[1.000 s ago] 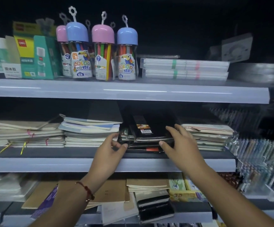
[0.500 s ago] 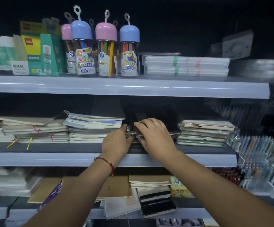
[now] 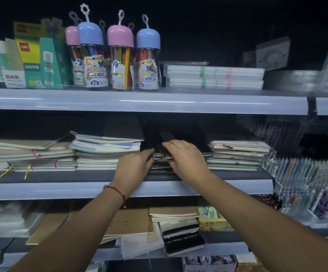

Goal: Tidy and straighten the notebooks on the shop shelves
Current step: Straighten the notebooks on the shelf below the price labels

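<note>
Black notebooks gripped by both hands' fingers could spill forward off the shelf if jerked.

two hands, four crayon jars

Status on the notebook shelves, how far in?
Early. Nothing looks finished. In hand: left hand and right hand hold the black notebook stack on the middle shelf. Left: the splayed blue-white stack, the beige stack and the skewed bottom-shelf notebooks.
</note>
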Available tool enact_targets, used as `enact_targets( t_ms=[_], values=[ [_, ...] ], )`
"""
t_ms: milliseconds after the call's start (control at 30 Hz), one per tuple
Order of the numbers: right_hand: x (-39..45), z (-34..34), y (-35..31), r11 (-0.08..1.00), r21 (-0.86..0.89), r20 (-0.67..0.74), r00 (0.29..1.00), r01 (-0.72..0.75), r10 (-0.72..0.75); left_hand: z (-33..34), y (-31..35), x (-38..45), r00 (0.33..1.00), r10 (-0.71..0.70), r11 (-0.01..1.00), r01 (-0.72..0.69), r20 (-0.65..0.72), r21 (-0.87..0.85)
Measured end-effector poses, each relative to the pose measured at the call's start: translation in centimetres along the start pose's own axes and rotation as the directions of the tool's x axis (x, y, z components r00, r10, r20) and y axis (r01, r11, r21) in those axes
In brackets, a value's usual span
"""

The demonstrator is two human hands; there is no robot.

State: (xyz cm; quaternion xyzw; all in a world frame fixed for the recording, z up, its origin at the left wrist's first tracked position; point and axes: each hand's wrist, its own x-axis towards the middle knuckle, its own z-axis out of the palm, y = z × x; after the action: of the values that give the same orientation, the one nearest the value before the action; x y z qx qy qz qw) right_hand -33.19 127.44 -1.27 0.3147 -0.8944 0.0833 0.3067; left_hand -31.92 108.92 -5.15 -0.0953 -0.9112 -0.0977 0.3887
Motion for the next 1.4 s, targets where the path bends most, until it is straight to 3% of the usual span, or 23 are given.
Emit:
enact_targets(
  t_ms=[133,300,367,433,467,533,600,667,900,1133,1333,1400],
  values=[
    [-0.1,-0.1,-0.3,1.0,0.024,0.01,1.0,-0.007,0.006,-0.4,-1.1,-1.4,0.991,0.118,0.992,-0.115,-0.062,0.048],
    [0.0,-0.8,-1.3,0.987,0.153,0.03,0.999,-0.046,0.042,-2.4,-2.6,-4.3,0.991,0.107,0.994,-0.104,-0.079,0.045],
    [0.1,-1.0,-1.3,0.989,0.142,0.041,0.999,-0.029,0.024,-3.6,-2.4,-5.7,0.997,0.051,0.999,-0.051,-0.052,-0.016],
    [0.1,-0.9,-1.4,0.993,0.114,0.041,0.999,-0.014,0.009,-4.9,-1.2,-6.4,0.987,-0.144,0.961,0.157,0.071,-0.228],
    [0.0,-0.8,-1.4,0.995,0.102,0.041,0.999,-0.015,0.011,-5.6,-0.3,-6.4,0.949,-0.264,0.857,0.312,0.172,-0.41],
    [0.1,-0.6,-1.4,0.996,0.091,0.04,0.999,-0.023,0.019,-6.3,1.2,-5.7,0.805,-0.424,0.427,0.581,0.414,-0.693],
    [0.2,-0.5,-1.4,0.996,0.081,0.035,0.999,-0.02,0.017,-6.6,2.0,-4.3,0.646,-0.469,0.03,0.693,0.602,-0.72],
    [0.3,-0.5,-1.4,0.997,0.077,0.041,0.999,-0.017,0.014,-6.4,2.5,-3.1,0.552,-0.422,-0.144,0.743,0.719,-0.654],
    [0.9,-0.6,-0.3,0.991,0.121,0.104,0.994,-0.049,0.036,-7.6,4.1,-3.5,0.459,-0.353,-0.171,0.825,0.815,-0.539],
    [1.6,-0.6,1.2,0.982,0.171,0.128,0.99,-0.078,0.057,-11.4,5.9,-7.0,0.443,-0.233,-0.171,0.858,0.866,-0.485],
    [0.9,-2.0,2.5,0.982,0.181,0.327,0.945,-0.05,-0.012,-12.9,7.3,-7.5,0.395,-0.105,-0.341,0.848,0.913,-0.406],
    [-0.8,-2.9,2.4,0.964,0.241,0.235,0.97,-0.117,0.059,-12.7,7.1,-7.0,0.371,-0.078,-0.338,0.863,0.925,-0.374]
  ],
)
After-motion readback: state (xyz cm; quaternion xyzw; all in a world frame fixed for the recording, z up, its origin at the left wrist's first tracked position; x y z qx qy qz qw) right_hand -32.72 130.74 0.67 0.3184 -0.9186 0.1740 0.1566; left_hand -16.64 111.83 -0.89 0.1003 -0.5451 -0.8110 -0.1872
